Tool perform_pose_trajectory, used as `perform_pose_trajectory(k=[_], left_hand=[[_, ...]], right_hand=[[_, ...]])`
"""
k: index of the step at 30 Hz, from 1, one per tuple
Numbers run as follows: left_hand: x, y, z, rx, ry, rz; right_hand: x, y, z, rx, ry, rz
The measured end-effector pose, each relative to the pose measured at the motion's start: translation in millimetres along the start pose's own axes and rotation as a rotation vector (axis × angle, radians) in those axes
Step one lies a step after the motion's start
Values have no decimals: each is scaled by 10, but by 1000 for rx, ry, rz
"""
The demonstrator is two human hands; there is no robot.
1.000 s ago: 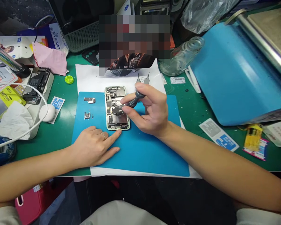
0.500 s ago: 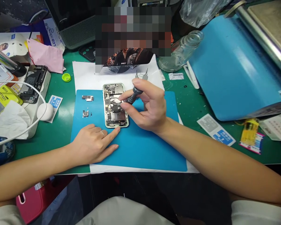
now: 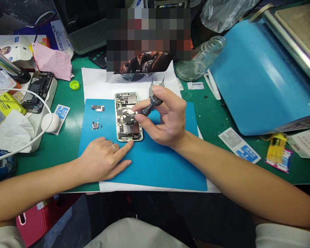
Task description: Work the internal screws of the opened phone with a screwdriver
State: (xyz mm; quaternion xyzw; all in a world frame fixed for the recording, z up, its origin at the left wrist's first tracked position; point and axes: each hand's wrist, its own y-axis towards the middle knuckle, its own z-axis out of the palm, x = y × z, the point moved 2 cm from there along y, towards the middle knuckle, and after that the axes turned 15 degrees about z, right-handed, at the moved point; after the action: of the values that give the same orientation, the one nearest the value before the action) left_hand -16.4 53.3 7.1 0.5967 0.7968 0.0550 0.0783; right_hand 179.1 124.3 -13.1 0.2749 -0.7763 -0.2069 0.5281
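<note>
An opened phone (image 3: 129, 132) with its inner parts bare lies upright on a blue mat (image 3: 155, 168). My left hand (image 3: 103, 158) rests on the mat with index finger and thumb stretched out, the index fingertip at the phone's bottom edge. Held in my right hand (image 3: 167, 120) are dark grey, thin-tipped screwdrivers (image 3: 155, 101), tips pointing up and away. Its thumb and index finger come close together over the middle of the phone, by a dark rounded piece (image 3: 129, 117); anything between them is too small to tell. Small metal phone parts (image 3: 98, 108) and a connector piece (image 3: 95, 125) lie left of the phone.
Behind the mat are white paper (image 3: 95, 82) and a printed stand. A glass jar (image 3: 193, 65) leans at the back. At left are another opened phone (image 3: 38, 91), a white cable and a green cap (image 3: 74, 85). A blue sheet (image 3: 248, 79) and stickers (image 3: 239, 144) lie at right.
The whole view has shifted very slightly. The screwdrivers in my right hand have turned a little; both hands otherwise keep their places at the phone.
</note>
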Motion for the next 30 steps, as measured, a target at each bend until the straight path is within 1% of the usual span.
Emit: perform_pose_trajectory(k=[4, 6, 9, 15, 20, 23, 30], left_hand=[[0, 5, -1, 0, 6, 1], [1, 5, 0, 2, 7, 1], [2, 0, 0, 6, 9, 4], [-5, 3, -14, 9, 14, 3], [-2, 16, -1, 26, 17, -2], [-2, 15, 11, 15, 18, -9], [-7, 13, 7, 2, 11, -10]], right_hand=[[-15, -25, -5, 33, -3, 61], [8, -31, -12, 25, -13, 69], [56, -26, -11, 19, -28, 44], [112, -9, 21, 28, 2, -83], [144, -16, 34, 67, 47, -116], [160, -32, 42, 87, 84, -123], [161, -60, 64, 124, 73, -92]])
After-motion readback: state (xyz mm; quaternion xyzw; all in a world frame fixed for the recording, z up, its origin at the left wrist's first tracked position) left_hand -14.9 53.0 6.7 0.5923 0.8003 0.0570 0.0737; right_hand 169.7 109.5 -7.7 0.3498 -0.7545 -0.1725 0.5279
